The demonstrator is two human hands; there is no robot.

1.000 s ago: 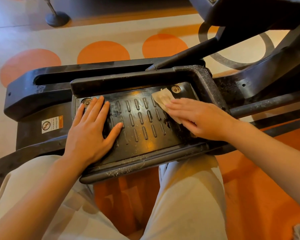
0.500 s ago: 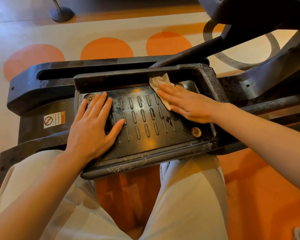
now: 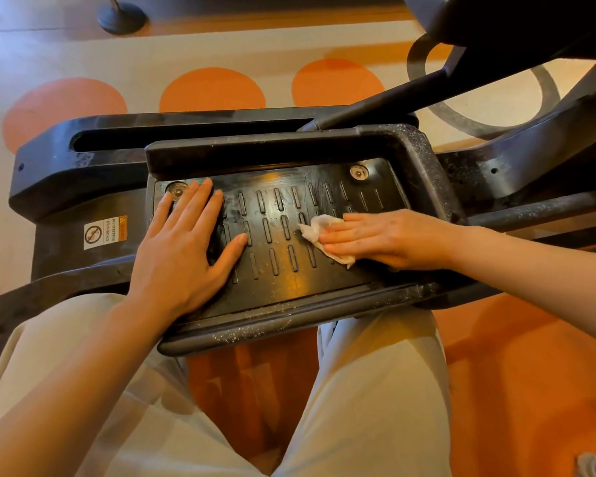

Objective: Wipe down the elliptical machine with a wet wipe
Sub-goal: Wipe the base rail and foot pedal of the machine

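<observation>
Wet wipe (image 3: 326, 237), crumpled and white, pressed flat on the foot pedal (image 3: 283, 235) of the elliptical machine (image 3: 530, 160), about at the middle of the ribbed surface, a little toward the right end. Only one view here, from the head, looking down.

Right hand (image 3: 389, 241) lying on the wipe with straight fingers (image 3: 344, 232) held together, not curled round it; front edge of the wipe sticking out past the fingertips. Left hand (image 3: 183, 246) resting flat at the left end of the pedal, fingers straight and slightly apart, thumb spread toward the middle, one fingertip near the round bolt (image 3: 177, 191) in the far left corner. Holding nothing, only steadying the pedal, probably.

Far right part near the second bolt (image 3: 359, 172) looking shiny with streaks, so likely wiped already. Pale dust specks visible on the near rim (image 3: 255, 333) and on the raised far right corner (image 3: 413, 139).

For doing this step well: pressing evenly with the whole flat hand, drawing the wipe in long overlapping strokes toward the left end, working along the grooves so that dirt comes out of them. Lifting the left hand later to reach the surface under it. Refolding the wipe to a clean side before the dusty rim.
</observation>
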